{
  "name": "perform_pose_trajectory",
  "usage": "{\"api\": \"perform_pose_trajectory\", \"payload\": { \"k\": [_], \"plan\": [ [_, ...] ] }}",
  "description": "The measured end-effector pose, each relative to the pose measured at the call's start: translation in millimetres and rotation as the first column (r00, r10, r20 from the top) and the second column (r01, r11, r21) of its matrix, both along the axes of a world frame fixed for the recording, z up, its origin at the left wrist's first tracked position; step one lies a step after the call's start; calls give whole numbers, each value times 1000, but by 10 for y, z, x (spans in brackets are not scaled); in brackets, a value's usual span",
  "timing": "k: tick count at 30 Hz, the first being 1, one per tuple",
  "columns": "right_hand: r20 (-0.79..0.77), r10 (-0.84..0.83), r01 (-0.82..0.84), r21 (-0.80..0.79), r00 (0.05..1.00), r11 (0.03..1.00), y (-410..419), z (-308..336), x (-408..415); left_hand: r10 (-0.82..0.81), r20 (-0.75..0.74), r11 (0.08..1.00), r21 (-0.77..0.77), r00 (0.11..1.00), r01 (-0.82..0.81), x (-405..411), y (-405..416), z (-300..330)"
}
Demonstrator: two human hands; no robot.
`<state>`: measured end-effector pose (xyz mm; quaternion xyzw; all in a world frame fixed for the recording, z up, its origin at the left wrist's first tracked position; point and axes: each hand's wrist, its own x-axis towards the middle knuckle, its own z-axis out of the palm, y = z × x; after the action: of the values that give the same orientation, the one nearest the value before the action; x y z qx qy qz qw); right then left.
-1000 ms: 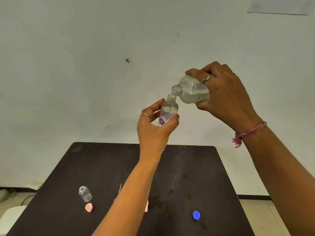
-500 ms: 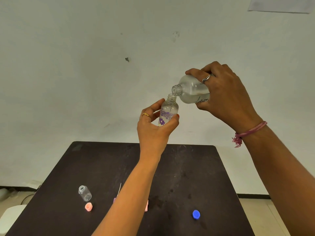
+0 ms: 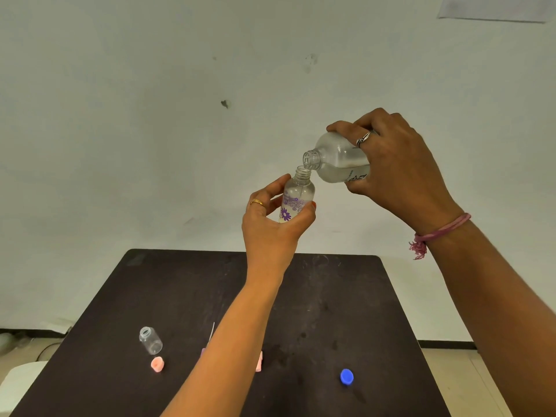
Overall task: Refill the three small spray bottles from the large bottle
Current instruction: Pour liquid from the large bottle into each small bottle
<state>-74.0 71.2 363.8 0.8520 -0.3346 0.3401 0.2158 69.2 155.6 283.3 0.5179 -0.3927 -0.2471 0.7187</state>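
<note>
Small spray bottle [image 3: 296, 196], clear with purple flower print, uncapped, is held upright at the centre of the frame, pinched between thumb and fingers of the left hand [image 3: 272, 224]. Large bottle [image 3: 338, 158], clear, part-filled, is gripped by the curled fingers of the right hand [image 3: 397, 167] at centre right and tilted with its open mouth just above the small bottle's neck. Dark table [image 3: 346, 296] is seen in the lower half of the frame. A second small bottle [image 3: 150, 340], clear and uncapped, is placed at lower left, a pink cap [image 3: 157, 364] just below it. A blue cap [image 3: 346, 377] is located at lower right. Pink pieces beside the left forearm are partly hidden.
</note>
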Motion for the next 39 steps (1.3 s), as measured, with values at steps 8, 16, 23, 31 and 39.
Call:
{"api": "perform_pose_trajectory", "payload": {
  "k": [8, 16, 23, 31, 39],
  "plan": [
    [3, -4, 4, 12, 1000, 1000, 35, 1, 26, -4, -16, 1000, 3, 1000, 4, 20, 37, 11],
    [-5, -20, 20, 28, 1000, 999, 84, 1, 89, -16, -30, 1000, 10, 999, 16, 89, 75, 15],
    [-4, -43, 43, 39, 999, 998, 148, -4, 177, -33, -41, 999, 13, 999, 34, 177, 111, 19],
    [38, -63, 59, 100, 997, 993, 208, -73, 353, -48, -54, 999, 13, 997, 49, 361, 152, -2],
    [122, -87, 45, 311, 989, 949, 269, -262, 656, -14, -72, 1000, 3, 997, 14, 654, 230, -12]
  ]
}}
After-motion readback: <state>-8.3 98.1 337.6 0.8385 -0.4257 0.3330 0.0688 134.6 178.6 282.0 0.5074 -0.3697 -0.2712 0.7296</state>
